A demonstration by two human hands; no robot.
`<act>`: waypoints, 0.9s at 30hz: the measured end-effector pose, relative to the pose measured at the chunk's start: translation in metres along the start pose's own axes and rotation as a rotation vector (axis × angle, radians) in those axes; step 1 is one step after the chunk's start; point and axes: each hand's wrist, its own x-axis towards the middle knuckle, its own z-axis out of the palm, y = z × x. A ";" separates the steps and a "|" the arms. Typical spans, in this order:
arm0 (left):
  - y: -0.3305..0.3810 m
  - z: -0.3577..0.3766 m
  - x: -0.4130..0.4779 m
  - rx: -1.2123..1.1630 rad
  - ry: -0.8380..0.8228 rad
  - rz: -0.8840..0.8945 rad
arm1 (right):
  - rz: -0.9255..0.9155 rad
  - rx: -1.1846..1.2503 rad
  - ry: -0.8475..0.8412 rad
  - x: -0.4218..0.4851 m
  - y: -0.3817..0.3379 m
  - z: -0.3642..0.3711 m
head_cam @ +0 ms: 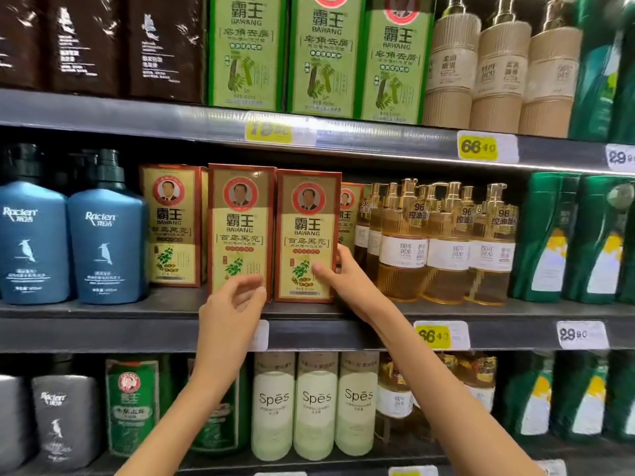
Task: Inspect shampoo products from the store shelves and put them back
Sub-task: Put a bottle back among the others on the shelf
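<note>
Red-gold box upright on mid shelf, front row. R. hand grips its right edge, thumb on front. L. hand: fingers loosely curled, nothing held. Put-back vs. pick-up: cannot be told. Counted: 4 red-gold boxes (1 half hidden), 3 green boxes above.

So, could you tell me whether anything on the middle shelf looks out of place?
Slightly: two red-and-gold cardboard boxes stand forward of the matching box beside them, the right hand gripping one. No spill or damage shows.
</note>
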 end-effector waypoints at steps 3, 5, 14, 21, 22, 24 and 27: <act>0.009 0.003 -0.008 -0.016 -0.026 0.019 | 0.002 -0.053 0.001 -0.004 -0.001 0.001; 0.016 0.010 -0.017 -0.035 -0.077 0.051 | -0.008 -0.194 0.025 -0.009 -0.004 -0.003; 0.046 0.095 -0.042 -0.050 -0.258 0.164 | -0.206 -0.264 0.449 -0.088 -0.006 -0.072; 0.053 0.153 -0.011 0.014 -0.179 0.187 | -0.167 -0.198 0.447 -0.109 0.006 -0.117; 0.050 0.159 -0.005 0.033 -0.146 0.180 | -0.163 -0.189 0.453 -0.108 0.009 -0.120; 0.043 0.171 0.008 0.104 -0.105 0.166 | -0.157 -0.160 0.455 -0.105 0.014 -0.125; 0.036 0.191 0.024 0.189 -0.161 0.044 | -0.151 -0.139 0.439 -0.099 0.021 -0.131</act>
